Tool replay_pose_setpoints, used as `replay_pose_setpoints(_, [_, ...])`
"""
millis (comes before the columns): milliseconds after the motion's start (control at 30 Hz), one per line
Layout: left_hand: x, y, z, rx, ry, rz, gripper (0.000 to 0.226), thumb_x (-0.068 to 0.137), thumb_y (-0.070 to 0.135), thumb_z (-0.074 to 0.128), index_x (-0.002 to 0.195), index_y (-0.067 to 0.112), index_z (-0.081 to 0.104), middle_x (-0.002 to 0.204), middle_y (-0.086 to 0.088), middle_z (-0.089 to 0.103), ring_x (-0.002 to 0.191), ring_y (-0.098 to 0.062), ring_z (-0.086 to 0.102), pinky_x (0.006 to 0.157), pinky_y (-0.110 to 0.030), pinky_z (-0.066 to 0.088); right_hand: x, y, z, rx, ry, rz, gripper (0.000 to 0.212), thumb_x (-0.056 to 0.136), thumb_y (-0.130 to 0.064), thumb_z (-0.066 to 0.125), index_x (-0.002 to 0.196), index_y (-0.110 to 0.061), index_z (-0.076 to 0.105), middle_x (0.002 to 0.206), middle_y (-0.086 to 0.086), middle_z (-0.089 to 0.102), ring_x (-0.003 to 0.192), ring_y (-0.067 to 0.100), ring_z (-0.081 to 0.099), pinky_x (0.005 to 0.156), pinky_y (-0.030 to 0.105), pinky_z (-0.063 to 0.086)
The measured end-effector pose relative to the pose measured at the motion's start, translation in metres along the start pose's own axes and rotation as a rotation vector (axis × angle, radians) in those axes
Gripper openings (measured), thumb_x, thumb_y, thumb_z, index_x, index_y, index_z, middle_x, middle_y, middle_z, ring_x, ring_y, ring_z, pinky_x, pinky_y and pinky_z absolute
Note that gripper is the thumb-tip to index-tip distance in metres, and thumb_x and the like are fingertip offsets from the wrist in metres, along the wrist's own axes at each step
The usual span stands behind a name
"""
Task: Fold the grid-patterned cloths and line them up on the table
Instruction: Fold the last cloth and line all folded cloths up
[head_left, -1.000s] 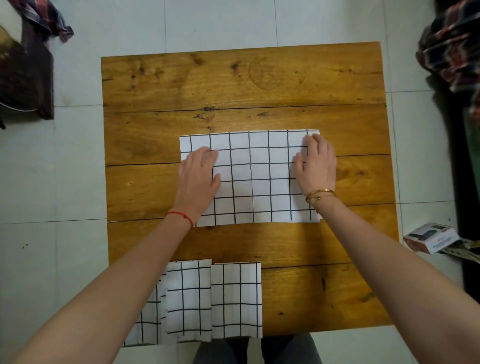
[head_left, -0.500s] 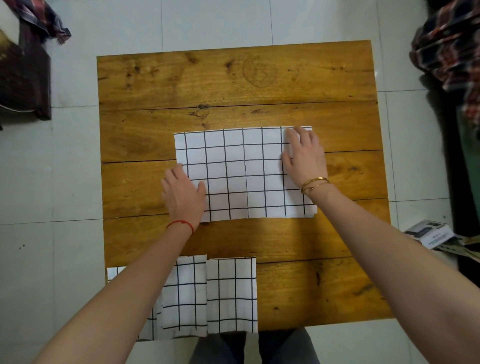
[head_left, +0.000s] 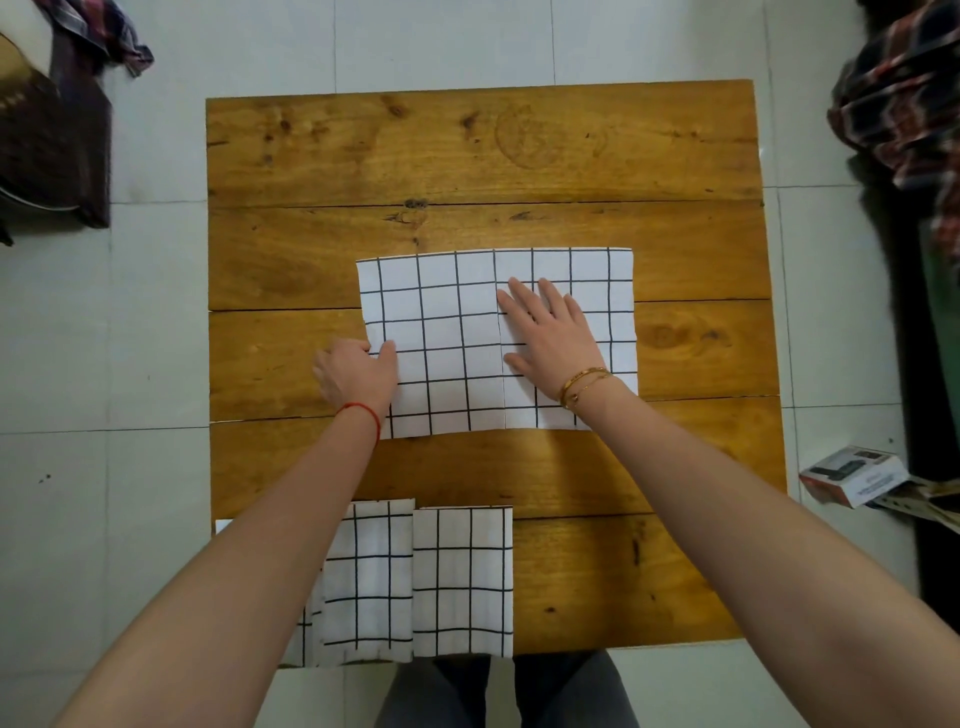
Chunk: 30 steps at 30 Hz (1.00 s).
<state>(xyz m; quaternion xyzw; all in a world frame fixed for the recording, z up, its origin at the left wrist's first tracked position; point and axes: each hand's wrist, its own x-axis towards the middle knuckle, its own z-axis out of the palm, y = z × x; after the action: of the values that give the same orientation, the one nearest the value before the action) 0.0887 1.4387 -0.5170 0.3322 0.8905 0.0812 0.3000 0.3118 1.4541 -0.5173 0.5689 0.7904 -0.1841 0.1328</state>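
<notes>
A white cloth with a black grid (head_left: 452, 322) lies flat and partly folded in the middle of the wooden table (head_left: 467, 150). My left hand (head_left: 356, 375) pinches its left edge, thumb on top, fingers curled under. My right hand (head_left: 553, 332) rests flat on the cloth's right half, fingers spread, just right of a vertical crease. Folded grid cloths lie side by side along the near edge: one (head_left: 462, 582) at the right of the row, another (head_left: 370, 577) to its left, and a third mostly hidden under my left forearm.
The table stands on a pale tiled floor. A small printed box (head_left: 852, 475) lies on the floor at the right. Plaid fabric (head_left: 904, 104) hangs at the upper right, and dark furniture with cloth (head_left: 57, 130) sits at the upper left.
My left hand slid off the cloth's surface to its left edge and took hold of it. My right hand moved from the right edge toward the middle and pressed flat.
</notes>
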Motion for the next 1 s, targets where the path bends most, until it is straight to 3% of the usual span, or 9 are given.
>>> replay_pose_setpoints(100, [0.002, -0.001, -0.001, -0.106, -0.028, -0.015, 0.034, 0.085, 0.040, 0.067, 0.102, 0.012, 0.067, 0.117, -0.010, 0.061, 0.118, -0.030, 0.050, 0.097, -0.047, 0.047, 0.000, -0.002, 0.001, 0.001, -0.003, 0.009, 0.076, 0.093, -0.043, 0.052, 0.152, -0.022, 0.009, 0.161, 0.000, 0.005, 0.147, 0.031, 0.005, 0.118, 0.050, 0.015])
replay_pose_setpoints(267, [-0.003, 0.001, -0.008, -0.310, -0.065, 0.045, 0.028, 0.086, 0.030, 0.070, 0.102, 0.013, 0.054, 0.100, -0.003, 0.058, 0.092, -0.019, 0.056, 0.074, -0.028, 0.046, 0.001, -0.004, 0.000, 0.004, -0.005, 0.013, 0.077, 0.093, -0.042, 0.052, 0.152, -0.022, 0.008, 0.161, 0.001, 0.003, 0.147, 0.031, 0.004, 0.118, 0.050, 0.015])
replay_pose_setpoints(400, [-0.004, 0.002, -0.016, -0.457, -0.161, -0.027, 0.047, 0.083, 0.024, 0.075, 0.118, 0.014, 0.046, 0.109, 0.000, 0.053, 0.096, -0.014, 0.054, 0.075, -0.021, 0.043, 0.000, -0.007, -0.001, 0.012, 0.002, 0.013, 0.075, 0.093, -0.039, 0.053, 0.152, -0.021, 0.010, 0.161, 0.002, 0.006, 0.147, 0.031, 0.006, 0.119, 0.049, 0.014])
replay_pose_setpoints(500, [0.001, -0.001, -0.024, -0.552, -0.242, -0.064, 0.055, 0.082, 0.018, 0.076, 0.128, 0.013, 0.047, 0.112, 0.003, 0.061, 0.095, -0.010, 0.061, 0.081, -0.023, 0.052, -0.004, -0.010, -0.001, 0.011, 0.046, -0.035, 0.068, 0.092, -0.034, 0.056, 0.149, -0.018, 0.022, 0.157, 0.005, 0.020, 0.144, 0.032, 0.016, 0.118, 0.048, 0.019])
replay_pose_setpoints(567, [0.005, -0.004, -0.030, -0.533, -0.285, -0.010, 0.061, 0.081, 0.021, 0.077, 0.134, 0.012, 0.049, 0.123, -0.002, 0.064, 0.104, -0.017, 0.065, 0.092, -0.037, 0.055, -0.007, -0.012, 0.001, 0.021, 0.090, -0.078, 0.062, 0.091, -0.033, 0.056, 0.145, -0.016, 0.031, 0.152, 0.006, 0.030, 0.141, 0.032, 0.024, 0.116, 0.046, 0.023])
replay_pose_setpoints(667, [0.004, -0.004, -0.042, -0.478, -0.336, 0.102, 0.054, 0.085, 0.023, 0.073, 0.133, 0.011, 0.052, 0.125, -0.004, 0.065, 0.112, -0.020, 0.062, 0.098, -0.042, 0.052, -0.009, -0.017, 0.007, 0.011, 0.082, -0.100, 0.062, 0.090, -0.037, 0.056, 0.144, -0.016, 0.032, 0.150, 0.006, 0.033, 0.139, 0.031, 0.027, 0.115, 0.045, 0.026])
replay_pose_setpoints(767, [-0.005, 0.004, -0.053, -0.448, -0.389, 0.236, 0.032, 0.089, 0.021, 0.067, 0.116, 0.007, 0.057, 0.107, -0.007, 0.066, 0.097, -0.023, 0.064, 0.089, -0.047, 0.055, -0.010, -0.022, 0.011, 0.008, 0.067, -0.080, 0.069, 0.089, -0.041, 0.057, 0.146, -0.016, 0.028, 0.153, 0.006, 0.028, 0.140, 0.032, 0.025, 0.114, 0.046, 0.026])
replay_pose_setpoints(900, [-0.026, 0.027, -0.055, -0.417, -0.441, 0.385, 0.018, 0.092, 0.014, 0.062, 0.108, 0.008, 0.056, 0.095, 0.005, 0.062, 0.085, -0.006, 0.056, 0.073, -0.020, 0.049, -0.011, -0.030, 0.011, 0.058, 0.062, -0.045, 0.074, 0.089, -0.044, 0.058, 0.149, -0.016, 0.024, 0.156, 0.006, 0.022, 0.142, 0.031, 0.019, 0.117, 0.045, 0.022])
replay_pose_setpoints(1000, [-0.045, 0.049, -0.044, -0.471, -0.549, 0.447, 0.040, 0.093, 0.006, 0.060, 0.131, 0.009, 0.050, 0.118, 0.004, 0.063, 0.102, -0.002, 0.061, 0.081, -0.017, 0.054, -0.017, -0.029, 0.010, 0.350, 0.206, -0.022, 0.058, 0.091, -0.030, 0.058, 0.143, -0.013, 0.037, 0.148, 0.009, 0.035, 0.138, 0.027, 0.029, 0.116, 0.037, 0.025])
